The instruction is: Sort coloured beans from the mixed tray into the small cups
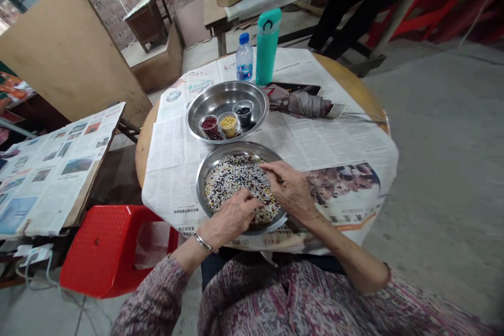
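Note:
A steel basin [201, 184] on the table holds a spread layer of mixed grains and beans [236, 173], white, black, yellow and dark red. Over its near side, my left hand [233, 213] has its fingers curled together down at the grains. My right hand [290, 190] reaches across the right rim, fingers bent and tips drawn together at the mix. Whatever either hand pinches is too small or hidden to name. Behind stands a second steel basin [197, 110] with three clear cups: red beans [209, 124], yellow beans [228, 124] and black beans [244, 112].
Newspaper [169, 168] covers the round table. At its back stand a water bottle [244, 58] and a teal flask [268, 47], with a folded umbrella [299, 102] nearby. A red stool [102, 252] and another newspaper-covered table [51, 168] are on the left.

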`<state>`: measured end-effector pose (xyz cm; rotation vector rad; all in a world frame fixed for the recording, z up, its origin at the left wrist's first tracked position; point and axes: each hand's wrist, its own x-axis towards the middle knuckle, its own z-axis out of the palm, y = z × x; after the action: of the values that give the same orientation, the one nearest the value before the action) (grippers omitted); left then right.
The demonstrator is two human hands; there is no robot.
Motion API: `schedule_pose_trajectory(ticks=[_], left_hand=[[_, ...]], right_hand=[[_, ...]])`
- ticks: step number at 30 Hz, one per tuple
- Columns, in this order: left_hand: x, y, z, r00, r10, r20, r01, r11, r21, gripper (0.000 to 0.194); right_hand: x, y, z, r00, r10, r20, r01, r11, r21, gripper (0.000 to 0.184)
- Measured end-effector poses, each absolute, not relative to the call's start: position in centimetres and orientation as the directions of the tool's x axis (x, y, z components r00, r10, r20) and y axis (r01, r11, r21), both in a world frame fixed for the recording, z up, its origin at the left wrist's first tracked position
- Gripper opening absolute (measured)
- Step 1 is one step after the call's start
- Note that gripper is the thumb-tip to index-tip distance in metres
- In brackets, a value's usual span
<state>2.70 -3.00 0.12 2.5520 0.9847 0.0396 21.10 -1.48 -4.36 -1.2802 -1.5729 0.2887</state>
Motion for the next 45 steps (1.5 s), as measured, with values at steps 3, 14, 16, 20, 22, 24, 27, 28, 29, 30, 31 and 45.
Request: schedule_pose_trajectory(ticks=[3,14,16,20,22,24,27,28,29,30,31,45], left_hand=[[4.1,-1.6,-0.2,0.72,0.691,-0.061,0.681,-0.687,0.252,0.028],[-0.1,-0.4,3.2,0.471,0.866,-0.17,0.881,-0.471,0.045,0.083],[-0.6,-1.3,4.0,0.476,0.838,-0.265,0.874,-0.485,0.038,0.079],[-0.4,-2.4,4.0,0.483,0.806,-0.342,0.875,-0.462,0.146,0.04],[0.3,-2.5,3.1,0.521,0.792,-0.316,0.848,-0.442,0.291,0.031],[1.4,-2.3,1.8,0.546,0.807,-0.225,0.797,-0.418,0.436,0.029],[3.4,-1.3,0.1,0.535,0.842,-0.064,0.695,-0.396,0.601,0.027],[4.1,-0.9,-0.3,0.544,0.839,-0.025,0.644,-0.399,0.653,0.027],[4.5,-0.6,-0.6,0.544,0.839,0.018,0.595,-0.401,0.696,0.028],[4.8,-0.3,-0.7,0.543,0.838,0.055,0.55,-0.405,0.731,0.028],[4.9,-0.1,-0.7,0.537,0.839,0.092,0.516,-0.412,0.751,0.027],[3.1,-0.5,1.2,0.976,0.219,-0.015,0.22,-0.967,0.126,0.026]], right_hand=[[21.1,-1.4,-4.4,0.109,0.824,0.555,0.576,0.403,-0.711,0.026],[21.1,-1.5,-4.2,0.112,0.821,0.559,0.556,0.415,-0.72,0.025],[21.1,-1.5,-4.2,0.111,0.819,0.563,0.56,0.416,-0.716,0.024],[21.0,-1.4,-4.4,0.119,0.823,0.556,0.562,0.406,-0.721,0.024],[21.0,-1.4,-4.4,0.118,0.823,0.555,0.558,0.407,-0.723,0.025],[21.0,-1.4,-4.5,0.12,0.821,0.559,0.554,0.411,-0.723,0.026],[21.0,-1.4,-4.5,0.132,0.813,0.568,0.561,0.411,-0.719,0.026],[21.0,-1.4,-4.5,0.135,0.81,0.57,0.562,0.411,-0.717,0.027],[21.1,-1.4,-4.4,0.138,0.808,0.572,0.562,0.412,-0.717,0.027],[21.1,-1.4,-4.4,0.14,0.807,0.573,0.559,0.413,-0.719,0.027],[21.1,-1.5,-4.3,0.141,0.807,0.574,0.555,0.416,-0.72,0.027],[21.2,-1.6,-4.2,0.197,0.794,0.575,0.543,0.4,-0.738,0.024]])
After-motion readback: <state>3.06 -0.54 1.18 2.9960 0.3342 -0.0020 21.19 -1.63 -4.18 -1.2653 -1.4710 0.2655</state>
